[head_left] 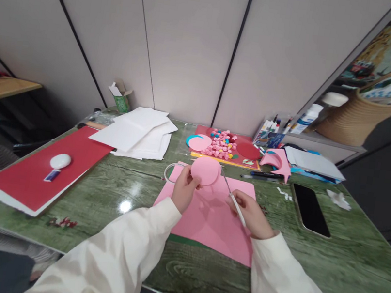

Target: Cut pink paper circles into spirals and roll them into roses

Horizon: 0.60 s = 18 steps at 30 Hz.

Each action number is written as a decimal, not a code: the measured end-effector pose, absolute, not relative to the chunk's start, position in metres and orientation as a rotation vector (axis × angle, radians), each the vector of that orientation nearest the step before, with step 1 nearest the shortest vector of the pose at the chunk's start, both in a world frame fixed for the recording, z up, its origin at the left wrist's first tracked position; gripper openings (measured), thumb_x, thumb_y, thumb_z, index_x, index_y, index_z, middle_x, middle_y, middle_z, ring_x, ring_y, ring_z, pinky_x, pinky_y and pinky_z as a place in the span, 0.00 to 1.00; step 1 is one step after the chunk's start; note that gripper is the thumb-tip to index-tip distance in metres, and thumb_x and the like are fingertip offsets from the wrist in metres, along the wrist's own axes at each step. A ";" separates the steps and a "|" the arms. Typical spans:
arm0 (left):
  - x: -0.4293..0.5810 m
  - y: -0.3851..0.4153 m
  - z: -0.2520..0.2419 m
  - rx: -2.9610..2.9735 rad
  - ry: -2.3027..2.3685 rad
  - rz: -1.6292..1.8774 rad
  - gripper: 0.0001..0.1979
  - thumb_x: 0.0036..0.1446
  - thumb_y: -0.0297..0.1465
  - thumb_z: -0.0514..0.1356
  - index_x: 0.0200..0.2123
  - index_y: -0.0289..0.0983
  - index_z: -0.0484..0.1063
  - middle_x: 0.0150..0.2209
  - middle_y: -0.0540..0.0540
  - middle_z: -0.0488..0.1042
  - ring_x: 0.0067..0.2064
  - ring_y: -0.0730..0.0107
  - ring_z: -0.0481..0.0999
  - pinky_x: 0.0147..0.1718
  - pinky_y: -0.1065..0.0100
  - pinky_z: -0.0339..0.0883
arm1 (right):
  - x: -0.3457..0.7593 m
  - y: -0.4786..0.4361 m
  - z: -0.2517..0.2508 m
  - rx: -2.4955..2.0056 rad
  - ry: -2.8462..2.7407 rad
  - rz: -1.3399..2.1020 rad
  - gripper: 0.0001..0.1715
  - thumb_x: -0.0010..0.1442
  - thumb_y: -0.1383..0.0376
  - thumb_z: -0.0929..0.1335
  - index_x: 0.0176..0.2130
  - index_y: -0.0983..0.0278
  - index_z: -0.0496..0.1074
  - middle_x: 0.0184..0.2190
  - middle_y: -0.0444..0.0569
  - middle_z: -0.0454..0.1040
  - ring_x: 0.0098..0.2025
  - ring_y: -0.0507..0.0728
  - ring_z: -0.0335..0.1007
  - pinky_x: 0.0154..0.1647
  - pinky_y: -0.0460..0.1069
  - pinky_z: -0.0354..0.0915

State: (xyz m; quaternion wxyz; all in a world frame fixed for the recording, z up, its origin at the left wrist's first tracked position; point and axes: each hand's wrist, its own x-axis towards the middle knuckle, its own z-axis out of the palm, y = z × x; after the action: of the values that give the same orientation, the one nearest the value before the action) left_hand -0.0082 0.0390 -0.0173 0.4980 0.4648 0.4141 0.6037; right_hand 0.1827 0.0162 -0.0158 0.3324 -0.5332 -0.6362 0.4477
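A round pink paper disc [205, 170] is pinched between the thumb and fingers of my left hand [184, 189], raised over a larger pink sheet [220, 223]. My right hand [250, 212] is closed around white-handled scissors [237, 207]. Their thin blades point up and left, close to the right edge of the disc; whether they touch it I cannot tell. Beneath the left hand, a roll of clear tape [169, 172] lies partly under or beside the pink sheet. Some of the scissors' handle is hidden by my right fingers.
Behind the hands lie pink flower-like pieces [222, 143] and paper circles [199, 142]. White sheets [139, 131] and a red sheet [48, 168] are at left. A phone [311, 210], pens [266, 175] and a pink offcut [281, 163] are at right.
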 end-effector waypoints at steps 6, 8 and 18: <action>-0.008 0.038 -0.018 1.119 0.993 1.456 0.08 0.48 0.28 0.54 0.35 0.36 0.61 0.30 0.52 0.65 0.24 0.81 0.65 0.24 0.73 0.60 | 0.183 0.015 -0.015 -1.387 -1.663 1.175 0.17 0.49 0.54 0.66 0.22 0.63 0.58 0.17 0.38 0.57 0.19 0.47 0.54 0.20 0.43 0.52; -0.008 0.038 -0.019 1.120 0.991 1.457 0.08 0.48 0.28 0.54 0.35 0.36 0.61 0.30 0.52 0.64 0.24 0.81 0.65 0.24 0.74 0.60 | 0.183 0.016 -0.015 -1.386 -1.667 1.177 0.17 0.50 0.55 0.66 0.22 0.63 0.58 0.17 0.37 0.57 0.19 0.47 0.54 0.20 0.43 0.51; -0.008 0.040 -0.020 1.123 0.995 1.451 0.08 0.48 0.28 0.54 0.35 0.35 0.61 0.30 0.51 0.64 0.24 0.80 0.65 0.24 0.73 0.60 | 0.183 0.016 -0.016 -1.385 -1.681 1.176 0.17 0.51 0.55 0.65 0.23 0.63 0.58 0.17 0.38 0.57 0.19 0.48 0.54 0.20 0.43 0.52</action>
State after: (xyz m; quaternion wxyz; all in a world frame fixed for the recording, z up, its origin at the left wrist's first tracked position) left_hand -0.0078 0.0397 -0.0198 0.5031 0.4650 0.4119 0.6008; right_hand 0.1830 0.0160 -0.0164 0.3270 -0.5288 -0.6418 0.4489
